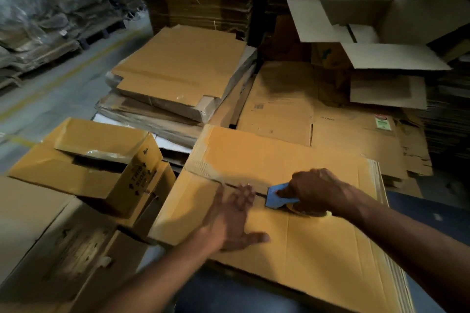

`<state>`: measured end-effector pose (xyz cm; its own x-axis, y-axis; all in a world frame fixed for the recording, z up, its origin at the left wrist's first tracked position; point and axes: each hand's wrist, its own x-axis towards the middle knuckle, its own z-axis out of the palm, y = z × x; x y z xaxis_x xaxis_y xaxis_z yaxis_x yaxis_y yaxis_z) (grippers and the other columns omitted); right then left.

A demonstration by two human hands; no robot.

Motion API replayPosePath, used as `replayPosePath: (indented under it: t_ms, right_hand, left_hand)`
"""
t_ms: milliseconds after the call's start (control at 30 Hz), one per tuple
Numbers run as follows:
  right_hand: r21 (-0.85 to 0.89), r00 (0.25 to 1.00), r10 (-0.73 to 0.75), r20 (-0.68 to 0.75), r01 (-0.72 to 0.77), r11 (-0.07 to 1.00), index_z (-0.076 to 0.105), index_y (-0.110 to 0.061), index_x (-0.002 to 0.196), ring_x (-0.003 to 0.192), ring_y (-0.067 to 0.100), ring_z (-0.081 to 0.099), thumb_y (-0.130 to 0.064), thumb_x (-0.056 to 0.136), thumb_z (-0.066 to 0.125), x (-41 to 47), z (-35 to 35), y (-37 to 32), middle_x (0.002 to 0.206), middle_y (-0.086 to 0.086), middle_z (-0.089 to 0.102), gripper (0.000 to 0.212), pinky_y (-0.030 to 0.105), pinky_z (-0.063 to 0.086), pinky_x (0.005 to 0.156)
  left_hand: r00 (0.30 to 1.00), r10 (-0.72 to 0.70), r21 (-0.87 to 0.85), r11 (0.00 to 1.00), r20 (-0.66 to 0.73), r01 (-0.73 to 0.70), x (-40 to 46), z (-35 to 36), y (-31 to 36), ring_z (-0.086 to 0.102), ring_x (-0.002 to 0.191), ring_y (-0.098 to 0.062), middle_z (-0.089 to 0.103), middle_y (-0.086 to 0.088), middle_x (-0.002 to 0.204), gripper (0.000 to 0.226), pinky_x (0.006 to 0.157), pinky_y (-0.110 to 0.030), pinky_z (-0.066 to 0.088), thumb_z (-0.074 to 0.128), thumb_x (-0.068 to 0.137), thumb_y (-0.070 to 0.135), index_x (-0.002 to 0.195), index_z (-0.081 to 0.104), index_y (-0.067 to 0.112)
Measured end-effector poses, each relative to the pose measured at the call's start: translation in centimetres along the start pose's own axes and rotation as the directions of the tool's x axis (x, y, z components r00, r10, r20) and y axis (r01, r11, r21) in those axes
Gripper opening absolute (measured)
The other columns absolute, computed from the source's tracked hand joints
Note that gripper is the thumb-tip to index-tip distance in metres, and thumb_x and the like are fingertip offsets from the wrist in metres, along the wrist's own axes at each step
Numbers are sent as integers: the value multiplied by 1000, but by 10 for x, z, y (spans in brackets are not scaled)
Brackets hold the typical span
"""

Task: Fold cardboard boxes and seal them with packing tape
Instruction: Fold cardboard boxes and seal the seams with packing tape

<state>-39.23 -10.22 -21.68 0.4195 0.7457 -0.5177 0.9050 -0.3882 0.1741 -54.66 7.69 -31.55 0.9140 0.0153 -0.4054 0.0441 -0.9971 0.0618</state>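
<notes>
So the box I'm working on (292, 223) sits right in front of me, flaps folded shut, with the seam between the two flaps (244, 189) running across the top, and I'm in the middle of the taping step. My right hand (312, 190) has its fingers wrapped around the blue tape dispenser (278, 195), which is pressed down right on the seam, with the tape roll (307, 211) peeking out under my palm. My left hand (231, 216) lies flat on the near flap with the fingers spread and straight, not gripping anything, just holding the cardboard down beside the dispenser; it's a bit blurry so I can't say exactly how hard it's pressing. From the shiny strip toward the left end of the seam, I'd guess part of it is already taped, but the glare makes that hard to call. Next move, as I see it, needs steady pressure on the dispenser along the seam while the flat hand keeps the flaps level so the tape doesn't wrinkle or wander off the gap. Around me there's a smaller box (89, 160) to the left with its flaps loose, a stack of flat cardboard (183, 71) behind, and an open box (368, 28) at the back right.
</notes>
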Motion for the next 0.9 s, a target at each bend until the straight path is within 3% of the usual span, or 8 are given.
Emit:
replayPosePath:
  t_ms: [100, 267, 433, 667, 767, 833, 900]
  right_hand:
    - [16, 1000, -2, 8, 2, 1000, 40, -48, 153, 118, 26, 61, -46, 101, 55, 2, 2, 1, 132, 1, 58, 54, 33, 46, 84]
    - [17, 999, 5, 39, -6, 1000, 39, -54, 150, 113, 27, 64, -47, 101, 53, 4, 1, 2, 128, 1, 60, 51, 36, 51, 83]
    - [0, 999, 3, 32, -3, 1000, 40, -52, 151, 111, 28, 65, -44, 101, 53, 1, 1, 0, 126, 2, 61, 52, 38, 55, 85]
    - [15, 1000, 16, -5, -16, 1000, 43, -52, 150, 112, 28, 64, -48, 100, 55, 0, 3, -3, 127, 1, 61, 52, 34, 47, 79]
    - [26, 1000, -2, -10, 2, 1000, 41, -52, 150, 113, 27, 64, -45, 100, 55, -3, 2, -1, 128, 1, 61, 52, 36, 51, 83]
    - [28, 1000, -11, -16, 12, 1000, 40, -52, 151, 114, 27, 63, -45, 101, 54, -5, 2, 0, 129, 1, 60, 52, 37, 53, 87]
    - [20, 1000, -14, -24, 14, 1000, 40, -51, 151, 113, 27, 63, -46, 102, 53, -6, 3, 0, 127, 1, 60, 51, 38, 54, 87]
  left_hand:
    - [999, -36, -118, 992, 33, 40, 10, -3, 27, -22, 156, -16, -22, -1, 169, 117, 123, -58, -15, 10, 82, 95, 163, -11, 13]
    - [995, -86, -32, 996, -49, 84, 0, 7, -2, -15, 157, -14, -16, 6, 171, 101, 124, -61, -8, 6, 89, 87, 164, -9, 20]
    - [977, -187, -12, 982, -102, 187, -7, 10, -8, -11, 159, -19, -13, -2, 172, 115, 120, -66, -13, 6, 83, 94, 165, -3, 14]
    - [998, -2, -71, 997, -63, -3, 10, -2, 49, -4, 160, -25, -3, -14, 172, 115, 128, -53, 1, 12, 88, 90, 163, 8, 3]
    - [984, -134, -30, 991, -115, 131, -4, 5, 13, 1, 160, -20, -5, -6, 172, 109, 126, -58, -1, 8, 89, 89, 165, 6, 10]
    - [939, -275, -8, 960, -208, 280, -22, 10, -24, 5, 160, -20, -4, -5, 172, 112, 124, -64, -5, 1, 86, 92, 164, 7, 12]
    - [898, -386, 35, 915, -210, 402, -35, 9, -51, 5, 159, -20, -4, -5, 172, 116, 122, -68, -6, -7, 82, 94, 164, 6, 14]
